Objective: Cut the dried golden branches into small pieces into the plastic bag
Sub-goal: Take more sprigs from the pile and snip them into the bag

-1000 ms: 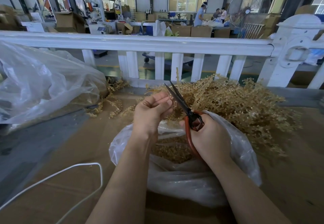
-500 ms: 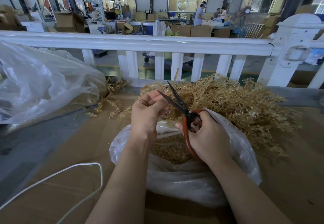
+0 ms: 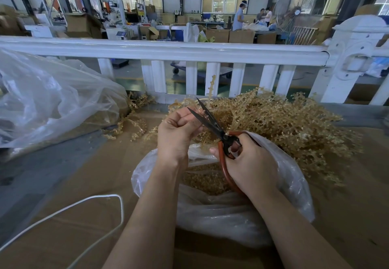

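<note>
Here both hands hover over the plastic bag (image 3: pixel 221 216): left hand (image 3: pixel 176 130) pinching a golden branch (image 3: pixel 211 85), right hand (image 3: pixel 250 161) gripping open scissors (image 3: pixel 212 123).

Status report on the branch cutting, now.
Left hand pinches a golden sprig. Right hand grips red-handled scissors, blades open. Plastic bag below, holding cut pieces. Nothing in the way.

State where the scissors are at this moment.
In the head view, the scissors sit just right of centre, held by the right hand above the open plastic bag, blades open and pointing up-left beside the left hand.
</note>
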{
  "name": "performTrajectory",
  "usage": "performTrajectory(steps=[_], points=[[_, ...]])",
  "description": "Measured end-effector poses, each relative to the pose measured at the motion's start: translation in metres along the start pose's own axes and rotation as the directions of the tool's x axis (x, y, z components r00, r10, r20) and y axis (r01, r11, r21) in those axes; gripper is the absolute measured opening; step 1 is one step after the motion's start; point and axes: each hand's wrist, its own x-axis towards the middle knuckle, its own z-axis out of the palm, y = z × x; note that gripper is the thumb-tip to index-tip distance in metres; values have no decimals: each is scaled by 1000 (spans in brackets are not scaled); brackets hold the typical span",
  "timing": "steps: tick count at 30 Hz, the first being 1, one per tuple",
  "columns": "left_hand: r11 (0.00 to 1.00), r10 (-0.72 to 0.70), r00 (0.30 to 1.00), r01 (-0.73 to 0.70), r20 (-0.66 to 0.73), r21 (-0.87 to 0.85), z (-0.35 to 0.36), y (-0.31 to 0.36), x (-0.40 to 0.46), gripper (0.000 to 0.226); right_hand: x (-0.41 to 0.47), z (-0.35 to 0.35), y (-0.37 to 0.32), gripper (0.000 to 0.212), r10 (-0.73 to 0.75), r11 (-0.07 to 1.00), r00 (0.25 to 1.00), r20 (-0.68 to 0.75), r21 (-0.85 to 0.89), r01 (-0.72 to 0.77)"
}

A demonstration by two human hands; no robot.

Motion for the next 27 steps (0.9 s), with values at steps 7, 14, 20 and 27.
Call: performTrajectory(steps=[7, 14, 20, 27], points=[[1000, 0, 1000, 0, -18, 5, -3, -1, 2, 24, -2, 0, -3, 37, -19, 1000, 999, -46, -5, 18], [1000, -16, 999, 16, -52, 2, -3, -1, 3, 29, -1, 0, -3, 38, -28, 999, 997, -73, -39, 25], [1000, -10, 999, 11, -53, 11, -3, -1, 3, 27, -1, 0, -2, 42, -35, 998, 996, -78, -61, 30], [1000, -18, 999, 17, -50, -15, -2, -2, 2, 22, 0, -1, -1, 45, -48, 997, 996, -81, -69, 42]])
